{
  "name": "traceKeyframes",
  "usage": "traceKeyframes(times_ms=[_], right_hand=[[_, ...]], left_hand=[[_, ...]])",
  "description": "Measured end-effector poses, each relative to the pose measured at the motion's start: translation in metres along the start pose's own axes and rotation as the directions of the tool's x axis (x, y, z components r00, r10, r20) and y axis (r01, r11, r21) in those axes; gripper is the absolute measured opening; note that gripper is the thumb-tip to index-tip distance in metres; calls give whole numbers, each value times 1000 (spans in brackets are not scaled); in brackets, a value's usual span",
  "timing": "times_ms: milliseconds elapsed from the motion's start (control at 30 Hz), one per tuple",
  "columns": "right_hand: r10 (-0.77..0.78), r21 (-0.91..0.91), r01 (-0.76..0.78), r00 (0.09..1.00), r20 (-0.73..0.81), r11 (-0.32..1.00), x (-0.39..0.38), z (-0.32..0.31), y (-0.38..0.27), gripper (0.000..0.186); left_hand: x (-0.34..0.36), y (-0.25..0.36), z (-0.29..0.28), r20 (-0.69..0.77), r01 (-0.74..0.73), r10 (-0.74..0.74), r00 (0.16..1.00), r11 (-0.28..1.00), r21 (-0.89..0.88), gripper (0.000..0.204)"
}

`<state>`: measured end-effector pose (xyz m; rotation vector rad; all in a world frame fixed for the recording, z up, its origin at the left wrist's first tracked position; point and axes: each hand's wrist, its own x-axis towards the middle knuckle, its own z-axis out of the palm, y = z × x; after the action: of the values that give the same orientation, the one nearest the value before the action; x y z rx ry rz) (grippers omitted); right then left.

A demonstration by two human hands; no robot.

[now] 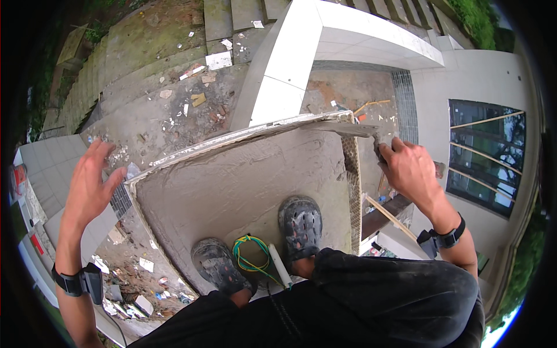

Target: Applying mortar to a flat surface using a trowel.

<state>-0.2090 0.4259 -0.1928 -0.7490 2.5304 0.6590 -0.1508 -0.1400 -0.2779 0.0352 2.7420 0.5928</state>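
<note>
My right hand (pixel 409 168) is closed around the handle of a trowel. The mortar-smeared trowel blade (pixel 348 129) lies along the far right edge of a raised slab, against the grey wet mortar (pixel 243 168) spread over it. Off the slab's left corner, my left hand (pixel 90 182) hangs in the air with its fingers apart, holding nothing. A pale strip of edging (pixel 232 138) borders the mortar on the far side. Part of the trowel's handle is hidden by my fingers.
My feet in dark clogs (pixel 300 223) stand on the slab. Between them lie a coil of green-yellow wire (pixel 249 252) and a white tube (pixel 279 265). Beyond the edges the ground drops away, with scattered rubble (pixel 174 116). A white pillar (pixel 284 64) rises beyond the far edge.
</note>
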Motion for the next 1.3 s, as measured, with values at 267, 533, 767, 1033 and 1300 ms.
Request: traceKeyframes(times_ms=[267,533,767,1033,1300], right_hand=[[-27,-8,26,999,-31,1000,-1,-8,-8,22],[35,-49,-34,999,18,998,-2,-6,6,20],[76,-79,-74,996,34,994,-2,-1,12,14],[69,-120,-62,996,58,991,15,18,8,14],[38,-17,-37,999,18,999,7,12,13,18]], left_hand=[[2,1,0,16,-18,18,1000,1000,14,48],[3,4,-2,40,55,-55,998,998,8,47],[2,3,-2,101,84,-86,991,996,26,51],[3,-1,1,92,72,-73,993,997,11,54],[0,3,-3,93,72,-71,993,997,-1,53]])
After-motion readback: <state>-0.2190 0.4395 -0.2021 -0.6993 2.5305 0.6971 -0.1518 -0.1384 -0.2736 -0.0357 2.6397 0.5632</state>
